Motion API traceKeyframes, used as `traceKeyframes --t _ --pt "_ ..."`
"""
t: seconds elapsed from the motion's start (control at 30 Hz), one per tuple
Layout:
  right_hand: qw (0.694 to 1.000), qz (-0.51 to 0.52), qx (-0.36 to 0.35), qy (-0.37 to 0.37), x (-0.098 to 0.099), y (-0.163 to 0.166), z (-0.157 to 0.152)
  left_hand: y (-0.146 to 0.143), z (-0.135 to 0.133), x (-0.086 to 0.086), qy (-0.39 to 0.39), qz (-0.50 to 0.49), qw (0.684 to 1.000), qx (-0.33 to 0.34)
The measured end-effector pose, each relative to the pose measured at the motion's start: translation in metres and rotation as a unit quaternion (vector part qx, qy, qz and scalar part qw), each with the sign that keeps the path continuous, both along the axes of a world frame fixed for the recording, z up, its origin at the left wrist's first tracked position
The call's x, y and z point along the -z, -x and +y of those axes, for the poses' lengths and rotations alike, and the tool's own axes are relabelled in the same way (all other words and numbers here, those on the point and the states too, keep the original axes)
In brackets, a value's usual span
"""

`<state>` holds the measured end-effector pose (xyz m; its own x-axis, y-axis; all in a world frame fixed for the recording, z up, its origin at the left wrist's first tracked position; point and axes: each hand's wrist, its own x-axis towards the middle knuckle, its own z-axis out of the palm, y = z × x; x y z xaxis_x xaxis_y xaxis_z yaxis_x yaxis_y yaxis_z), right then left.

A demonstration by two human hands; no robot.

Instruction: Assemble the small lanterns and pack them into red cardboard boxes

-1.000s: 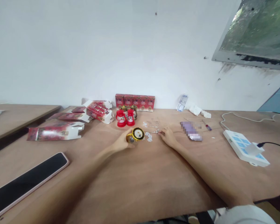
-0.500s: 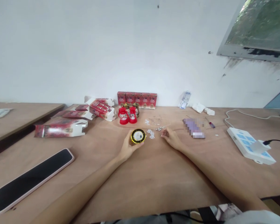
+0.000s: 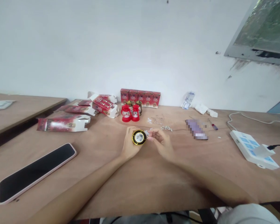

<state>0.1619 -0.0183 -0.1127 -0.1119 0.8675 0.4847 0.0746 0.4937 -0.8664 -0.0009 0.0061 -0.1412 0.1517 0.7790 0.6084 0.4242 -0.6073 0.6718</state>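
Observation:
A small lantern (image 3: 139, 137) shows me its round underside, a black and gold ring around a pale centre. My left hand (image 3: 128, 145) is wrapped around it from the left and holds it above the table. My right hand (image 3: 162, 141) has its thumb and fingers pinched together at the lantern's right rim; whatever is between the fingertips is too small to make out. Small white pieces (image 3: 147, 132) lie partly hidden behind the lantern and the right fingers. Just beyond the right hand are several button cells (image 3: 166, 128), with thin clear bits (image 3: 158, 119) farther back.
Two red lanterns (image 3: 130, 113) stand before gold ones (image 3: 138, 104) and a row of red boxes (image 3: 140, 98). Opened cartons (image 3: 63, 123) and a phone (image 3: 37, 172) are on the left. Rightward lie a purple packet (image 3: 197, 129), a screwdriver (image 3: 214, 126) and a power strip (image 3: 254, 149).
My right hand has moved left from beside the button cells to the lantern's rim, and its fingers are now pinched there. My left hand still holds the lantern. The view has shifted slightly.

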Motion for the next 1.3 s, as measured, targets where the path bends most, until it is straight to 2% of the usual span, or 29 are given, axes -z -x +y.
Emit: traceKeyframes --t 0.13,0.27,0.37,0.47,0.6,0.77,0.9,1.0,1.13,1.23,1.3 --pt "0.998 -0.063 -0.003 0.011 0.003 0.010 -0.005 0.000 0.003 0.004 0.007 -0.054 0.998 -0.013" --pt "0.999 -0.013 0.002 0.046 0.006 0.013 0.003 -0.001 0.000 0.006 -0.045 -0.041 0.998 -0.029" --pt "0.999 0.013 0.020 0.036 0.005 0.009 0.013 -0.003 -0.001 0.010 -0.085 0.005 0.996 -0.021" --pt "0.999 -0.024 0.039 -0.003 0.001 0.003 0.017 -0.004 0.002 0.018 -0.109 0.027 0.994 -0.014" --pt "0.987 -0.135 0.049 -0.076 -0.010 0.000 0.010 -0.002 0.007 0.023 -0.100 0.029 0.994 -0.037" --pt "0.937 -0.229 0.066 -0.254 -0.012 0.002 0.003 0.000 0.001 0.013 -0.092 0.082 0.991 -0.057" --pt "0.902 -0.258 0.046 -0.343 -0.007 0.002 0.005 -0.001 -0.005 0.008 -0.085 0.081 0.988 -0.097" --pt "0.880 -0.291 0.053 -0.372 -0.006 0.001 0.007 -0.002 -0.005 0.008 -0.080 0.100 0.984 -0.123" --pt "0.861 -0.337 0.087 -0.372 -0.007 -0.001 0.007 -0.002 -0.003 0.010 -0.082 0.134 0.978 -0.139" --pt "0.858 -0.343 0.097 -0.370 -0.008 0.000 0.005 -0.001 -0.004 0.011 -0.085 0.148 0.976 -0.135" --pt "0.867 -0.333 0.091 -0.360 -0.011 -0.001 0.004 -0.001 -0.004 0.010 -0.088 0.155 0.975 -0.133"
